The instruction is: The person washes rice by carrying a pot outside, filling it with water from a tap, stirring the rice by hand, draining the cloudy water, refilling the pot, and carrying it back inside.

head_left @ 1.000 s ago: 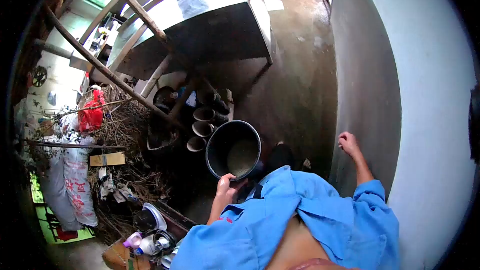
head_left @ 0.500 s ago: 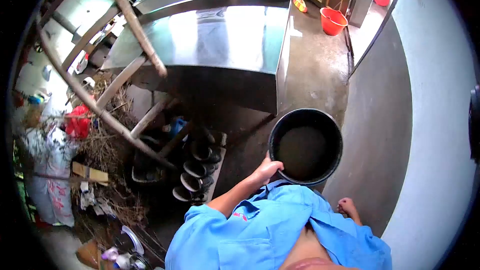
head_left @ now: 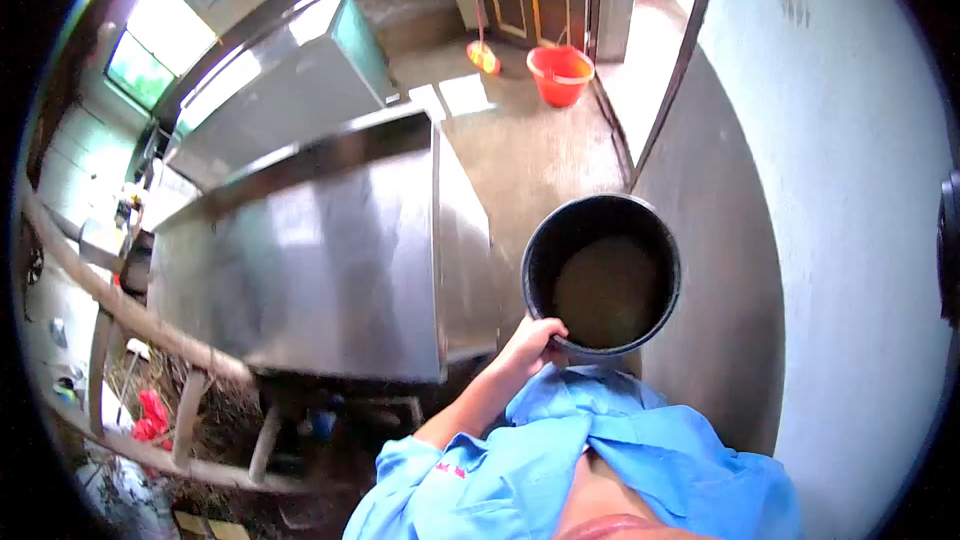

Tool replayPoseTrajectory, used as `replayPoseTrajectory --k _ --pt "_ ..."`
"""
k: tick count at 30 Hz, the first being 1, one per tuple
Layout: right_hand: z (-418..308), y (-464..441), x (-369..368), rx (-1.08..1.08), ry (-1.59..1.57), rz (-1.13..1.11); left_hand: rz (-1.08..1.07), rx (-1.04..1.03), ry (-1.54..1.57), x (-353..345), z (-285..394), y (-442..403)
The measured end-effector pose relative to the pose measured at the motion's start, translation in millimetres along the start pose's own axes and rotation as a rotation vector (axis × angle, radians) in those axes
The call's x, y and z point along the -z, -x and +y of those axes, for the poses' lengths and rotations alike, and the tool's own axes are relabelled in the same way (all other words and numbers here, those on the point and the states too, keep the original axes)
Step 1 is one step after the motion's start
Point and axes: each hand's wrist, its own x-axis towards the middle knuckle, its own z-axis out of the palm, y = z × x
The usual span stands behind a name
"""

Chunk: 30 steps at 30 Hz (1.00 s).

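My left hand (head_left: 534,342) is closed on the near-left rim of a black bucket (head_left: 535,250), which I carry in front of my body. Murky brownish liquid (head_left: 612,292) seems to lie in the bottom of it, though the dark inside makes this hard to tell. The bucket hangs over the floor close to the right wall. My right hand is out of sight, hidden below or behind my blue shirt and the bucket.
A large metal-topped counter (head_left: 340,250) fills the left, with a wooden ladder (head_left: 150,325) beside it. Ahead stand a red bucket (head_left: 560,78) and a mop (head_left: 483,57) near an open doorway. A painted wall (head_left: 850,200) runs along my right.
I have moved forward along the counter with the bucket still in my left hand. The red bucket and doorway now appear further left. My right hand, seen before as a fist, has dropped from view.
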Motion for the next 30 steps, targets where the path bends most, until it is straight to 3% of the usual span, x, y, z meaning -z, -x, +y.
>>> replayPoseTrajectory --k 4,6,8,10,12,17,22,23,25,27,30 --pt "-103.5 -73.0 89.4 0.13 0.143 0.105 0.146 -0.051 0.024 -12.7 73.2 -38.3" --pt "-174.1 -95.1 138.0 0.069 -0.12 0.179 0.171 -0.068 0.038 -10.1 103.2 -55.2" --pt "-252.0 -108.2 182.1 -0.034 -0.652 0.208 0.244 -0.085 0.029 -3.4 128.2 -76.0" --pt "-301.6 -131.9 212.8 0.05 -0.633 0.177 0.268 -0.265 0.03 2.2 142.6 -86.5" --pt "-346.5 -157.7 237.0 0.149 -0.64 0.123 0.281 -0.213 0.097 8.6 163.8 -103.1" --pt "-445.9 -193.9 279.3 0.12 -0.721 -0.102 0.296 -0.206 0.214 27.6 212.0 -164.1" --pt "-490.8 -256.6 320.6 0.079 -0.803 -0.039 0.182 -0.277 0.079 38.5 285.4 -243.2" --pt "-498.7 -274.5 328.3 0.029 -0.884 -0.02 0.255 -0.21 0.153 15.9 315.8 -253.2" --pt "-507.6 -276.3 348.2 -0.075 -0.979 0.07 0.161 -0.249 -0.166 12.4 344.6 -272.9" --pt "-515.2 -295.3 369.2 -0.204 -0.888 0.099 0.186 -0.16 -0.178 -6.9 384.0 -300.2" --pt "-530.5 -322.2 405.4 -0.158 -0.972 0.143 0.168 -0.092 -0.186 -45.0 453.6 -347.9"
